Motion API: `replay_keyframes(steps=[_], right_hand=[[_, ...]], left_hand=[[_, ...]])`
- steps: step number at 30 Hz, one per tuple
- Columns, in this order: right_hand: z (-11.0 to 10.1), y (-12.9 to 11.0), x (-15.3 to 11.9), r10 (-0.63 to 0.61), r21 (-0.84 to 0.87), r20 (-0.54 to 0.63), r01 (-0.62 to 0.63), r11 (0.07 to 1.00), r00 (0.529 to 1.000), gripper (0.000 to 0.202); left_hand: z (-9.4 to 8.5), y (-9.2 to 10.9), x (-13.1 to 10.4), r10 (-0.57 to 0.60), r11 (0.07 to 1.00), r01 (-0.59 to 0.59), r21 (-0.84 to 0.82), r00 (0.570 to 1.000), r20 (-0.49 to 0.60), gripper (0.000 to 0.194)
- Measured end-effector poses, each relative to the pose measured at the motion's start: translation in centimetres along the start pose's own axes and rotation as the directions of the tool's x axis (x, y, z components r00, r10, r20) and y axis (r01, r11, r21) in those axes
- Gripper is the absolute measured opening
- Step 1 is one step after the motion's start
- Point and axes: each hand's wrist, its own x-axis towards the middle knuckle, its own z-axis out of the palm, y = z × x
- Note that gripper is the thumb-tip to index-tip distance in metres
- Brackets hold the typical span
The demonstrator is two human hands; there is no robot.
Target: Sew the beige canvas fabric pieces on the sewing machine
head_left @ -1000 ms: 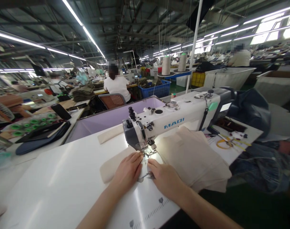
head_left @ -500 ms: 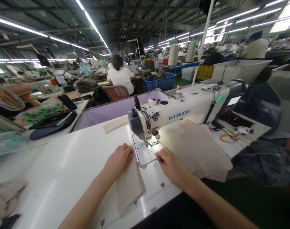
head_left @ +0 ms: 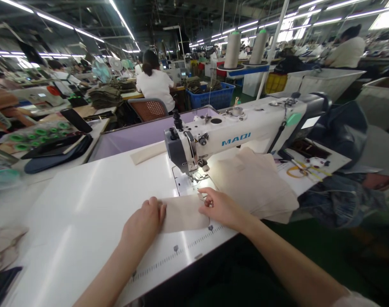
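Observation:
A beige fabric piece [head_left: 183, 215] lies crosswise on the white sewing table, in front of the needle area of the sewing machine [head_left: 239, 132]. My left hand [head_left: 149, 217] is closed on its left end, fingers bent together. At the right end, my right hand [head_left: 218, 207] curls its thumb and fingers near the fabric's upper corner, with a small dark item, hard to make out, among the fingers. The lit needle plate [head_left: 184, 183] is just beyond the fabric. Right of the needle, a stack of beige fabric [head_left: 255, 183] lies under the machine arm.
Another beige strip [head_left: 148, 153] lies left of the machine head. Yellow-handled scissors [head_left: 298, 170] rest at the right. A lilac bin [head_left: 127, 136] stands behind the table, and a person in white [head_left: 156, 85] sits beyond it. Thread cones [head_left: 233, 49] stand behind the machine.
The fabric has turned from lengthwise to crosswise, and its right end now lies by my right hand. My left hand has shifted left and toward me. The camera view has shifted slightly.

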Motion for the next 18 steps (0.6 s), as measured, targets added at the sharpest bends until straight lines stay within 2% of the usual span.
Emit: replay_keyframes(steps=[7, 13, 18], right_hand=[[-0.15, -0.17, -0.22, -0.014, -0.005, 0.044, 0.014, 1.000, 0.999, 0.070], [-0.12, -0.36, -0.10, -0.002, -0.050, 0.056, 0.005, 0.999, 0.998, 0.071], [0.23, -0.73, -0.39, 0.001, -0.184, 0.045, 0.007, 0.983, 0.999, 0.073]], left_hand=[[-0.70, 0.85, -1.07, -0.079, 0.997, 0.079, 0.007, 0.995, 0.054, 0.046], [-0.65, 0.77, -1.07, -0.101, 0.995, 0.101, -0.004, 0.991, 0.085, 0.045], [-0.70, 0.67, -1.04, -0.105, 0.994, 0.104, 0.017, 0.991, 0.088, 0.047]])
